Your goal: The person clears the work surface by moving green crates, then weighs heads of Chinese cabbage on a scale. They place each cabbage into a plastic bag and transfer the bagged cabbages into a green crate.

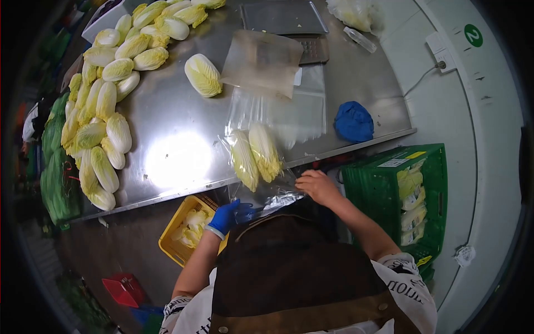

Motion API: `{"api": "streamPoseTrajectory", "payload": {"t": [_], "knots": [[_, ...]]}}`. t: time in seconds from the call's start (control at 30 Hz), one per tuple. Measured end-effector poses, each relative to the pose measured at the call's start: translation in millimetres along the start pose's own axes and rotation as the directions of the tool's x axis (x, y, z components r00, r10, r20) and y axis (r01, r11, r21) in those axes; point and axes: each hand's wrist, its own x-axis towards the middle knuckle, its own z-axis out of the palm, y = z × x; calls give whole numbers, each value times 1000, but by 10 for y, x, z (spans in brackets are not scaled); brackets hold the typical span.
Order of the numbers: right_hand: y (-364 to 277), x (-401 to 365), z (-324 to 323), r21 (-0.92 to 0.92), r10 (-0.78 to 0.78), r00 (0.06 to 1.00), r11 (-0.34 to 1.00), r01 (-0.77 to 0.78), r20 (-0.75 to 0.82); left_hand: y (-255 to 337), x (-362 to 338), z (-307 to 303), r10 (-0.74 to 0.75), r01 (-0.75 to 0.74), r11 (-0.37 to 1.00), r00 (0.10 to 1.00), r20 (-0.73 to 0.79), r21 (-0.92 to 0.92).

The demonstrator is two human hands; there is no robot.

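Two napa cabbages (263,153) lie side by side in a clear plastic bag (272,201) at the front edge of the steel table. The open end of the bag hangs over the edge toward my body. My left hand (227,216), in a blue glove, is closed on the left side of the bag's loose end. On the other side, my bare right hand (318,187) pinches the bag's right edge. Beyond the bagged cabbages lies a stack of flat clear bags (306,114), partly covered by a brownish translucent sheet (261,61).
A heap of napa cabbages (105,100) covers the table's left side; a single cabbage (203,75) lies mid-table. A scale (285,16) stands at the back. A yellow basket (172,245) holds leaves below. A green crate (367,195) with packed cabbages and a blue bundle (354,121) are right.
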Motion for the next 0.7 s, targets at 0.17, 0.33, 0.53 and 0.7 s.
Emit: {"api": "streamPoseTrajectory", "payload": {"t": [0.17,0.33,0.53,0.7], "knots": [[-506,71,-257,122,105,970,989,-80,-220,-253,-151,14,264,-253,963,955,-133,93],[-1160,577,347,138,-221,975,966,217,10,-318,-171,74,264,-261,964,963,56,-56],[-1225,618,693,52,-361,918,933,357,164,-223,-389,252,57,-73,977,995,-82,-200],[-1138,338,535,141,-304,952,942,305,-28,-261,-345,250,33,-35,996,999,-29,-88]]}}
